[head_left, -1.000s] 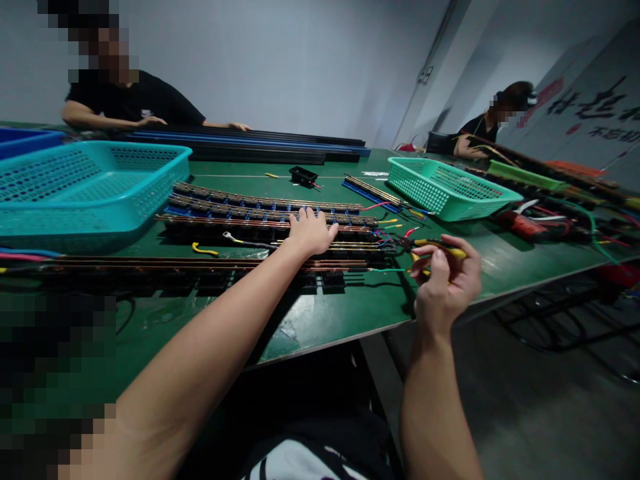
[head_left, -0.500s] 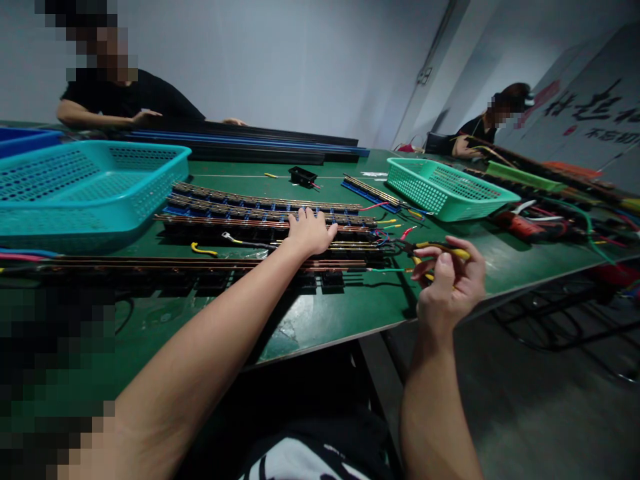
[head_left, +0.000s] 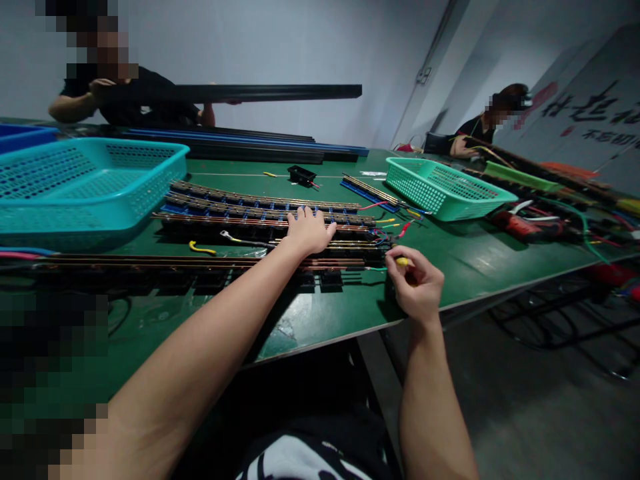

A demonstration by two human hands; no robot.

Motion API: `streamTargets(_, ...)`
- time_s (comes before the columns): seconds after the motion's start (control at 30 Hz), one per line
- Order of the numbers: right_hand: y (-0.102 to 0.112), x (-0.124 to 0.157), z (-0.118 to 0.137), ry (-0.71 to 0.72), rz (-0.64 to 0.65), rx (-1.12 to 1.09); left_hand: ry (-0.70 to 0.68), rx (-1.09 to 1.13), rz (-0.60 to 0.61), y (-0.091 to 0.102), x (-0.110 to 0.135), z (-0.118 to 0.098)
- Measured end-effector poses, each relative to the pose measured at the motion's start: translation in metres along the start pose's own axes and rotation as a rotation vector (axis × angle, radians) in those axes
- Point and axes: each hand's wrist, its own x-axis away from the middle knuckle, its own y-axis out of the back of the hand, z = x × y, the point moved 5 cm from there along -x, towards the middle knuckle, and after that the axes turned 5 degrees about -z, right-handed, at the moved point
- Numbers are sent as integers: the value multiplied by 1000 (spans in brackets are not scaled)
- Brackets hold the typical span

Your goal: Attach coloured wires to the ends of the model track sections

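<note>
My left hand (head_left: 309, 231) lies flat, fingers spread, on a stack of long copper-railed strips (head_left: 240, 205) on the green table (head_left: 350, 313). My right hand (head_left: 416, 285) is closed round yellow-handled pliers (head_left: 401, 261), only a bit of yellow handle showing, held at the right ends of the strips. Coloured wire ends (head_left: 395, 230) stick out from the strips just beyond the right hand. A longer strip (head_left: 150, 262) runs along the table nearer to me.
A big teal basket (head_left: 85, 190) stands at the left and a green basket (head_left: 445, 190) at the right. Across the table a person lifts a long black rail (head_left: 260, 92). Another person sits far right beside cables and a red tool (head_left: 525, 227).
My right hand has dropped down and left with the pliers to the strip ends. The person opposite has raised a black rail off the pile. My left hand has stayed put.
</note>
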Motion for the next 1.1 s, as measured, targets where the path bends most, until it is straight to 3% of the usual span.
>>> streamTargets(0.07,-3,2,-3,10,91,17,0,-2,-2,0,0,0)
streamTargets(0.37,-3,2,1,91,229,104,0,-7,-5,-1,0,1)
streamTargets(0.53,-3,3,4,113,228,133,9,-8,-1,-1,0,2)
streamTargets(0.63,-1,3,2,42,161,66,9,-2,-5,0,0,1)
streamTargets(0.9,10,-5,-3,-188,-278,-381,4,12,6,1,1,1)
streamTargets(1.1,5,-5,5,-217,-368,-401,6,12,12,2,1,0)
